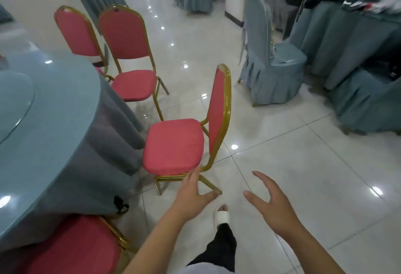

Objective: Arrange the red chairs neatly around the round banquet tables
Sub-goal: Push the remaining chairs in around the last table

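Bright, even light from overhead fills the room I look down on, throwing small white glare spots across the glossy floor tiles [282, 154] and the blue round table [54, 110] at left. Shadows are faint. My wide lens bends the frame edges, and the upper right corner smears into blur.

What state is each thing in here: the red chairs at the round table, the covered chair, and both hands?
Nearest red padded chair with gold metal frame: upright, seat facing the table, untouched.
Middle red chair: upright, seat edge by the tablecloth.
Far red chair: upright, seat partly hidden.
Bottom red chair: seat at the tablecloth.
Blue-grey fabric-covered chair: upright, apart.
Left hand: open, empty.
Right hand: open, empty.
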